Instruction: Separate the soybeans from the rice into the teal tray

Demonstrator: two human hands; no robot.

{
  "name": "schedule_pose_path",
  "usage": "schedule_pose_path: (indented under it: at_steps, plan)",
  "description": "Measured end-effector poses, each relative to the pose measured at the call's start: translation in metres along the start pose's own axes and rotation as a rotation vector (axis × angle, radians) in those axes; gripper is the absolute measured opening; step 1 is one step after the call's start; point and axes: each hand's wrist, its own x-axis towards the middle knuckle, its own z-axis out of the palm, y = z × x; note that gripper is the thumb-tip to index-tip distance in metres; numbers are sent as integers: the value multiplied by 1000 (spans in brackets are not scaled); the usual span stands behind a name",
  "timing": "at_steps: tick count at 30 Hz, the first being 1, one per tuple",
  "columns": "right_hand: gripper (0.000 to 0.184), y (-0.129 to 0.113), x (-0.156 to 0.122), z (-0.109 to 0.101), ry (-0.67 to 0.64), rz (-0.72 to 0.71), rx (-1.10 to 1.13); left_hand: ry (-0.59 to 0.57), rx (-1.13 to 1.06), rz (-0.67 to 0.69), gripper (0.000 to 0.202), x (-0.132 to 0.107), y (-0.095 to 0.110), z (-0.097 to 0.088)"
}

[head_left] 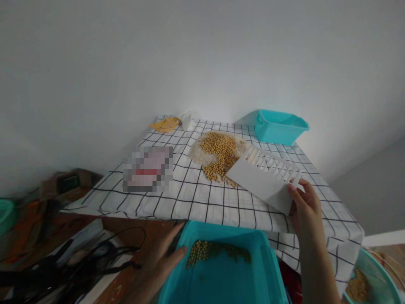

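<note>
Fingers, right hand (307,202): closed on white slotted board (264,179), its edge by yellow beans (224,147) on table (190,192). Fingers, left hand (160,257): parted, at teal bin (221,230) rim.

1. On the right, the right hand (305,198) is showing bare, its fingers (308,188) looking slender and rounded at the ends.
2. On the near right, the right forearm (316,261) is appearing bare too, broadening smoothly from a narrow wrist (308,223) down to the near edge of view.
3. On the near left, the left hand (160,257) is also showing bare, its thumb (175,258) looking blunt.
4. Nearer still, the left forearm (136,289) is blurring into shadow, its finer detail looking unclear.
</note>
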Motion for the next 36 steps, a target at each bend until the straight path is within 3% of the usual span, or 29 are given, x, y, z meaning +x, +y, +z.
schedule_pose_path:
  at_steps: [7,17,26,36]
  plan:
    - [26,3,0,-1,-17,-55,-5,-36,-58,-71,64,-1,5,0]
    - [32,3,0,-4,-83,-12,-48,-34,-59,-51,60,-1,6,-1]
    - [39,4,2,-5,-54,16,-53,-42,-78,-8,53,0,14,-3]
    - [33,0,-4,-1,-105,-12,-74,-66,-105,-60,63,-4,20,-4]
